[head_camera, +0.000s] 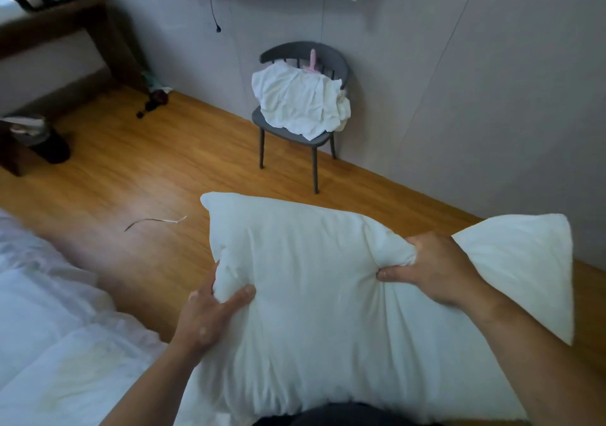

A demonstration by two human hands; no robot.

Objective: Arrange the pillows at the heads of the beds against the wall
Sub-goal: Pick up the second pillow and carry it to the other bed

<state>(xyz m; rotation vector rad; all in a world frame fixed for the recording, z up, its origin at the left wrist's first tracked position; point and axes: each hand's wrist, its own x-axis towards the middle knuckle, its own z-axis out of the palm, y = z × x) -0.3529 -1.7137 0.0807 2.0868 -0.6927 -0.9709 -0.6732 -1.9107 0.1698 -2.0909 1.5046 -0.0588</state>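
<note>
Filling the lower centre of the frame, one white pillow [314, 297] is held up in front of the body by two bare hands; it is plump, creased and bunched where it is gripped, with one corner flared out at the right of the frame. The left hand [210, 314] is clamped on the pillow's left edge, thumb on the front and fingers hidden behind; the right hand [436, 268] is fisted tight around a gathered fold near the upper right. One bed [49, 327] with white bedding is seen at lower left; one grey chair [295, 130] is set against the wall at upper centre, with one crumpled white cloth [301, 104] heaped on it.
</note>
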